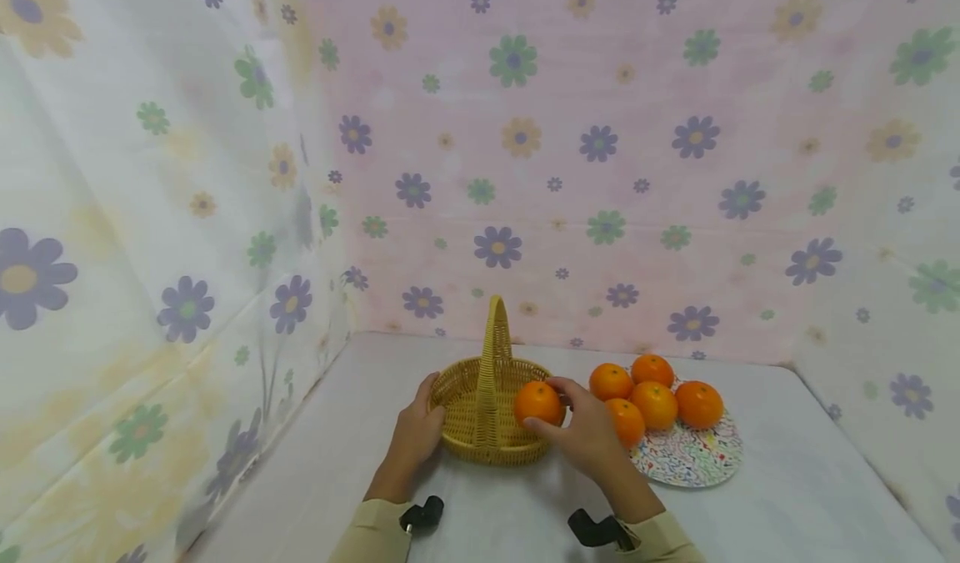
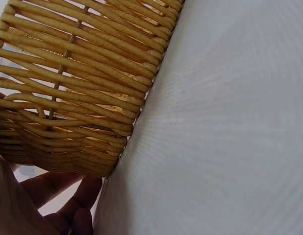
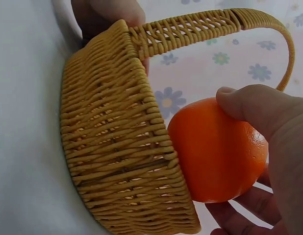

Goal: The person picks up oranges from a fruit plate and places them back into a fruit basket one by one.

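Note:
A yellow-brown wicker basket with a tall arched handle stands upright on the table. My left hand grips its left side, thumb by the rim; the left wrist view shows fingers around the end of the woven wall. Between thumb and fingers, my right hand holds an orange at the basket's right rim. Seen from the right wrist, the orange is level with the rim, its lower part hidden behind the wicker wall. The basket's visible floor holds nothing.
Right of the basket, a round speckled plate carries several more oranges. The table is white. Flower-patterned cloth hangs behind it and along both sides.

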`<state>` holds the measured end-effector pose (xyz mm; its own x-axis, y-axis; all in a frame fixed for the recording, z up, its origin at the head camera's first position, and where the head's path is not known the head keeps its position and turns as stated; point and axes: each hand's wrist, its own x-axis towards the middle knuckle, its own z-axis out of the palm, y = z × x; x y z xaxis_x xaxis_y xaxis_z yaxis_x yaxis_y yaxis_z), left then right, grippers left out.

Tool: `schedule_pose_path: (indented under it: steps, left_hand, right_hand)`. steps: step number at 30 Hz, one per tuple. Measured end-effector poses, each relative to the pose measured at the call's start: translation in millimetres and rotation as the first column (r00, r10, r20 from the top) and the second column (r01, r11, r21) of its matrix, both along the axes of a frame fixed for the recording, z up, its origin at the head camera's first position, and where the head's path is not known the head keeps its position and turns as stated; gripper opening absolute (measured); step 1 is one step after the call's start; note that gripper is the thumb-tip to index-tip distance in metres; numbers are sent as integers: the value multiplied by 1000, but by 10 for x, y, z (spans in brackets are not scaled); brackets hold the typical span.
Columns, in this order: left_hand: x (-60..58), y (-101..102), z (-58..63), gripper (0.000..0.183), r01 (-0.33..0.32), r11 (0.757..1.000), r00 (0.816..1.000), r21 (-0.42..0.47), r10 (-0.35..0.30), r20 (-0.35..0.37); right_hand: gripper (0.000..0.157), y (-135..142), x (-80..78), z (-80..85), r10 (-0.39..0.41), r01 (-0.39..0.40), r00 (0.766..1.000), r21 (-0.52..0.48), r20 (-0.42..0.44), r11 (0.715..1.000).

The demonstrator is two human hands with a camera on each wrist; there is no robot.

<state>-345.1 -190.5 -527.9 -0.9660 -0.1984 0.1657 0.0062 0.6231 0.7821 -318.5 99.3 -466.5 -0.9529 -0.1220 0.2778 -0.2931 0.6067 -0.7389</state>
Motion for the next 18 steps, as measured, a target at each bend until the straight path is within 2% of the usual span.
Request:
schedule_pose_path:
  steps: [8, 18]
  left_hand:
    - [-18, 6, 0, 68, 23, 1000, 1000, -6, -23, -12]
    - [-15, -12, -8, 70, 20, 1000, 1000, 12, -20, 21]
  right_hand:
    - [73, -60, -4, -57, 15, -15, 1000, -13, -20, 1000]
    - [72, -141, -11, -170, 52, -50, 998, 52, -37, 997]
